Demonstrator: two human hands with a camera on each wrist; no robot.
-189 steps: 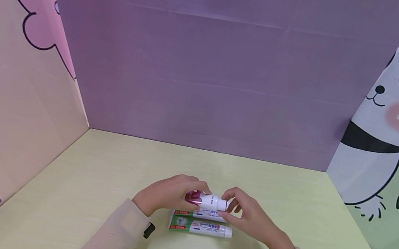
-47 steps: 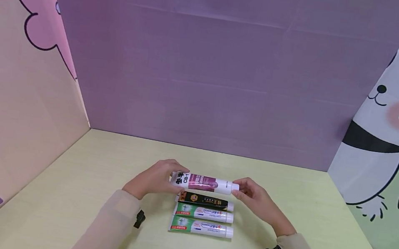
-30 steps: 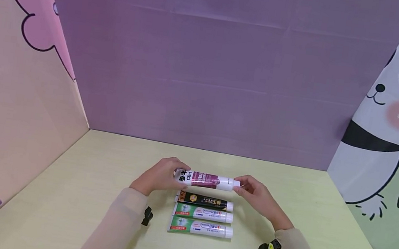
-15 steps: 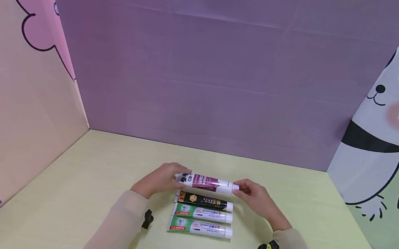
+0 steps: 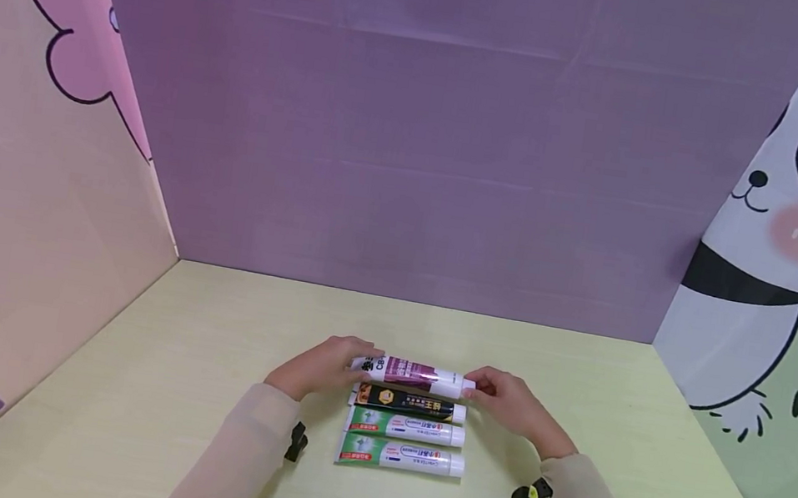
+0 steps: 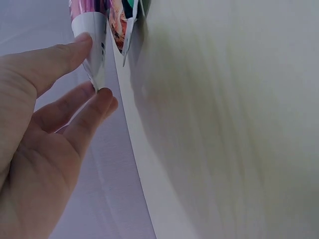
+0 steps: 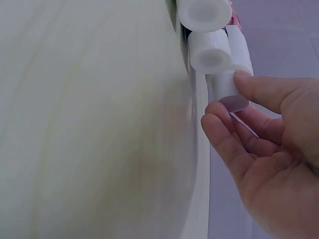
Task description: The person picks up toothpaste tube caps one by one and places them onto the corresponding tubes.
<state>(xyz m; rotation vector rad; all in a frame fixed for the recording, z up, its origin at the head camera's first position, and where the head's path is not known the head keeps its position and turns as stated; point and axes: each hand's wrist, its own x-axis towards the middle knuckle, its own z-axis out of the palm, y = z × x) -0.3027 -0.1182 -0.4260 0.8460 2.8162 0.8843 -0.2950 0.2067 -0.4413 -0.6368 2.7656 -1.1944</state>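
Observation:
A white and maroon toothpaste tube (image 5: 413, 374) lies crosswise between my hands, just behind a black toothpaste tube (image 5: 409, 403). My left hand (image 5: 323, 365) pinches its flat tail between thumb and fingers; the left wrist view shows the thumb on the white tail end (image 6: 92, 47). At the other end, my right hand (image 5: 511, 403) holds the white cap (image 7: 229, 92) with thumb and fingertips. Nearer to me lie two green and white toothpaste tubes, one behind the other: the rear green tube (image 5: 406, 427) and the front green tube (image 5: 402, 456). All caps point right.
The pale wooden table (image 5: 199, 391) carries the row of tubes near its middle. A purple backdrop (image 5: 422, 134) rises at the back edge. Printed panels stand at the left (image 5: 35, 193) and right (image 5: 757, 347). Black wrist cameras sit below both sleeves.
Earlier, the maroon tube was held above the green ones; the black tube now shows in the row. Over the last second both hands have brought the maroon tube down and nearer, right behind the black one.

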